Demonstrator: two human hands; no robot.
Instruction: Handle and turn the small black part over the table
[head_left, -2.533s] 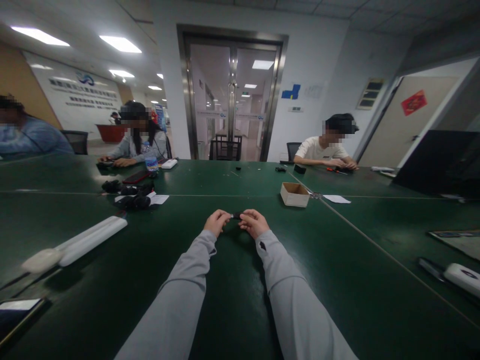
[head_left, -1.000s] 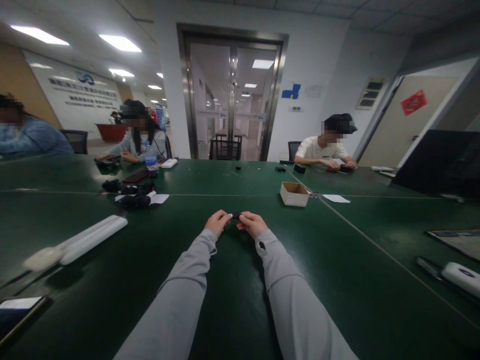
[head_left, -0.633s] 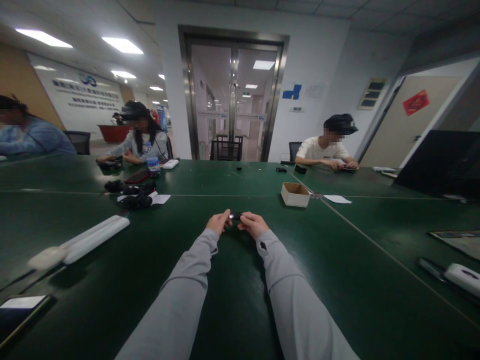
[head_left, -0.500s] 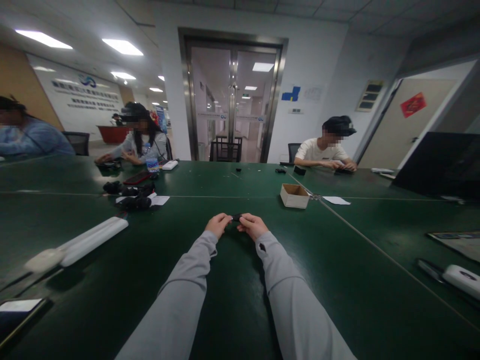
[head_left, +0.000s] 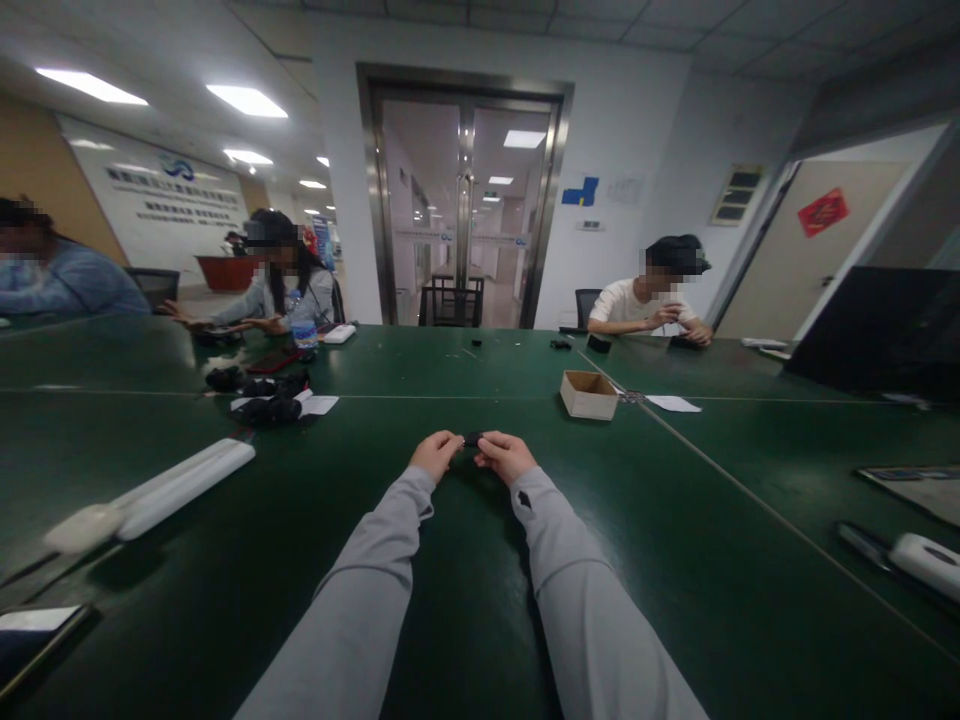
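- Green tabletop [head_left: 465,600] fills the office view.
- Left hand [head_left: 435,455] and right hand [head_left: 506,455] pinch one small black part [head_left: 472,438] between their fingertips, just above the table.
- It looks light and rigid; best gripped at both ends.
- One open cardboard box [head_left: 589,394] sits beyond; two co-workers sit opposite.

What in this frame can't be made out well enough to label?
- Small black part, head view: mostly covered by the left hand and right hand; too small to identify.
- Cardboard box: contents hidden by its walls.
- Dark pile: too far to tell apart.
- Phone: cut by left edge.
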